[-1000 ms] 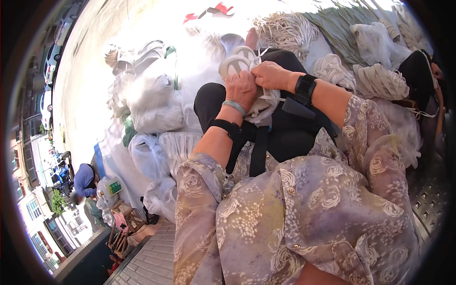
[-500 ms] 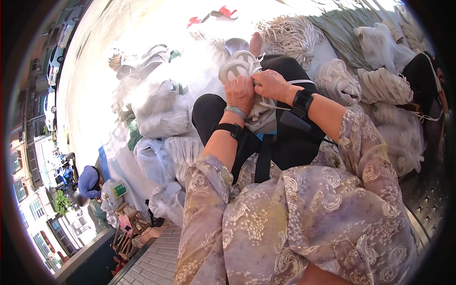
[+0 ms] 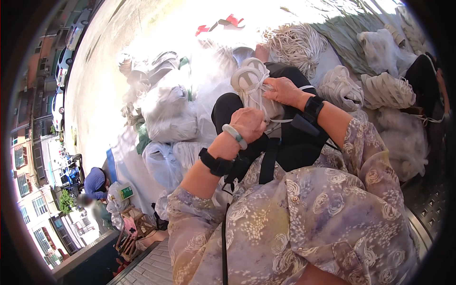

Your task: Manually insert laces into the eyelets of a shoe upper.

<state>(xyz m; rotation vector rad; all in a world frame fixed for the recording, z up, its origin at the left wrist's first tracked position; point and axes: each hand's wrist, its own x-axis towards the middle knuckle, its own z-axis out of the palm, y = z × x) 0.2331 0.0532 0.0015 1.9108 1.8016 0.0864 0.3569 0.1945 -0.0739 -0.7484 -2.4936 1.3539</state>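
A pale beige and white shoe upper (image 3: 251, 81) rests upright on my lap between my black-trousered knees, its rounded end pointing away from me. White shoelaces (image 3: 256, 98) run across its front, and a loose end trails toward my right thigh. My right hand (image 3: 284, 91) pinches a lace at the shoe's right side with thumb and forefinger. Nearer my body, just below and left of the shoe, my left hand (image 3: 248, 124) is closed in a fist; what its fingers hold is hidden. Both wrists wear black straps, and the left also has a pale bangle.
Clear plastic bags of pale shoe parts (image 3: 168, 109) lie to the left. Beyond my right knee are a heap of white laces (image 3: 299, 47) and stacked bundles of uppers (image 3: 339, 88). Red pieces (image 3: 232, 20) lie far ahead. A person in blue (image 3: 96, 183) is at the left.
My left hand has drawn away from the shoe, back toward my body and slightly right. My right hand has shifted slightly right and nearer, staying at the laces.
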